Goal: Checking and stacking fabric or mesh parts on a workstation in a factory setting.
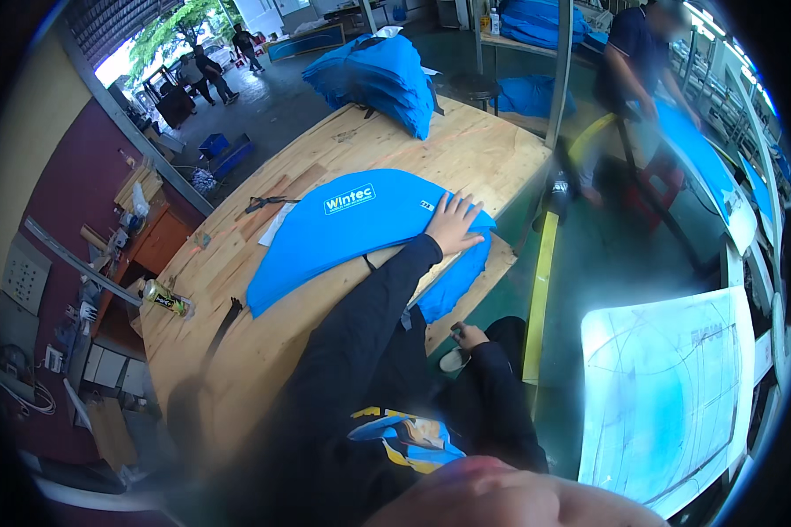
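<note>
My left hand lies flat, fingers spread, on the right end of a blue, half-moon-shaped fabric piece. The piece appears to have layers beneath its lower edge and bears a white printed Wintec logo. It rests on a wooden worktable. My right hand hangs low beside my body, past the table's edge, its fingers bent; whether it holds something small cannot be made out. More blue fabric shows lower down, below my left forearm. A black strap lies near the piece's left tip.
A tall pile of blue fabric pieces stands at the table's far end. A drink bottle is at the left edge. A yellow beam and a lit, marked sheet are to the right. A co-worker handles blue material nearby.
</note>
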{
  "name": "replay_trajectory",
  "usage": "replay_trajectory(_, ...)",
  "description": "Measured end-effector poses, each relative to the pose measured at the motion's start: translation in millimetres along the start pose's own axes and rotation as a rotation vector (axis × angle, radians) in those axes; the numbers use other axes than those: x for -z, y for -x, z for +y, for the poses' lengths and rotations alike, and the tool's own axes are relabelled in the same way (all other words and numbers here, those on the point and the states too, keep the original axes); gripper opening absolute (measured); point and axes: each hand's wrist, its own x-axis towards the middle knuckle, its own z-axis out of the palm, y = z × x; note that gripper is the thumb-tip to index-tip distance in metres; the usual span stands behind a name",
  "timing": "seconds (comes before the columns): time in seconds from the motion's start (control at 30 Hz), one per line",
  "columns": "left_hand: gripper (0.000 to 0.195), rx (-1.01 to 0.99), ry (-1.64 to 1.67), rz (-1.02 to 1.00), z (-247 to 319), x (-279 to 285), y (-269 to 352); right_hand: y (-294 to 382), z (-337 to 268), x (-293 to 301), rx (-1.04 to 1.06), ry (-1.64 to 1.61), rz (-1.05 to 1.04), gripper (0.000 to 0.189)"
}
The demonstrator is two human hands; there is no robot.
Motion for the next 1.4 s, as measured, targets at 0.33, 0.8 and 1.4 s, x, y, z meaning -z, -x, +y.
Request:
replay_trajectory(0.33,0.053,-0.115,0.164,-0.03,-9,31,2,-1,5,-1,0.023,-0.07,0.05,0.03)
replay_trajectory(0.8,0.049,0.77,-0.026,-0.141,-173,68,180,4,-5,6,-0.044,-0.044,0.032,0.03)
replay_trajectory(1.4,0.048,0.937,-0.022,-0.064,-146,126,300,-3,5,-2,-0.003,-0.022,0.023,0.029)
